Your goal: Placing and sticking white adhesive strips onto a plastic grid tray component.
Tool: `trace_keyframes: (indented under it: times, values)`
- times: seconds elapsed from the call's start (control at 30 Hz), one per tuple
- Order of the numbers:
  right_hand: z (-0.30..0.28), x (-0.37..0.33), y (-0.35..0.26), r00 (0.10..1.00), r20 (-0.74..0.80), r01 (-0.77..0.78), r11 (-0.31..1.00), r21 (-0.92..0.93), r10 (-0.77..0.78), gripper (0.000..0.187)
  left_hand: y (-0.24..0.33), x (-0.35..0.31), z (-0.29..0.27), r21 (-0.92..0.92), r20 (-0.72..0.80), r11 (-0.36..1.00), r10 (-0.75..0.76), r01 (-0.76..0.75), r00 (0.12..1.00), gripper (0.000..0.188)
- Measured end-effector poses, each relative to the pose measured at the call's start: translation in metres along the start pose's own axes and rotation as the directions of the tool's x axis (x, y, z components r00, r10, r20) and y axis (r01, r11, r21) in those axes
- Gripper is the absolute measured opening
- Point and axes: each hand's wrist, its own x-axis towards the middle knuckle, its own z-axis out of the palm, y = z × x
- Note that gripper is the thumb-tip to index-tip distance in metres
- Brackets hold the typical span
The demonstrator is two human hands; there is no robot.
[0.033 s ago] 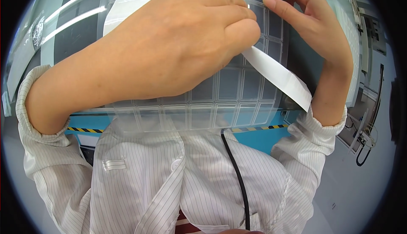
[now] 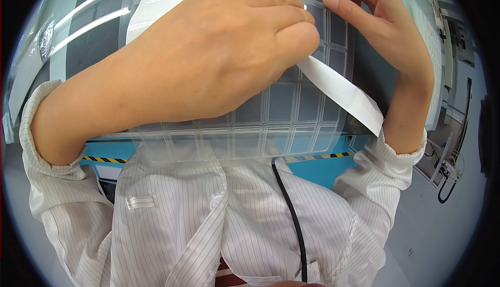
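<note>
My left hand [image 2: 229, 53] reaches across the middle of the view, back up and fingers curled closed. From under its thumb side a white paper-like strip [image 2: 344, 95] runs down to my right sleeve. A wider white piece [image 2: 151, 16] shows beyond my left wrist; whether it joins the strip is hidden. Below both hands lies a clear plastic tray [image 2: 250, 133] with rows of square compartments. At the tray's far right, my right hand [image 2: 385, 24] is closed, thumb and forefinger pinched together. Whatever is between those fingertips is too small or hidden to tell.
The tray's near edge overhangs a blue surface [image 2: 312, 175] with yellow-and-black striped tape [image 2: 341, 155]. Crumpled clear plastic [image 2: 39, 53] lies at the far left. A black cable [image 2: 289, 209] hangs down my striped coat. Equipment with cables [image 2: 450, 167] stands at the right.
The fingers of my right hand have shifted very slightly, and a small grey glint between them is now hidden. My left hand, the strip and the tray stay put.
</note>
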Motion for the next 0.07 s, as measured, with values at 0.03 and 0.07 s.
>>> trace_keyframes:
  times: [0.03,0.07]
  values:
    - [0.001,0.001,0.002,1.0,0.002,-0.001,1.0,-0.008,0.001,0.012,-0.001,0.001,-0.01,-0.063,0.045,0.997,-0.035,0.038,0.998,0.02]
    - [0.001,0.004,0.003,1.0,0.007,0.002,1.0,-0.016,-0.002,0.012,0.0,0.001,-0.024,-0.121,0.089,0.989,-0.071,0.082,0.993,0.023]
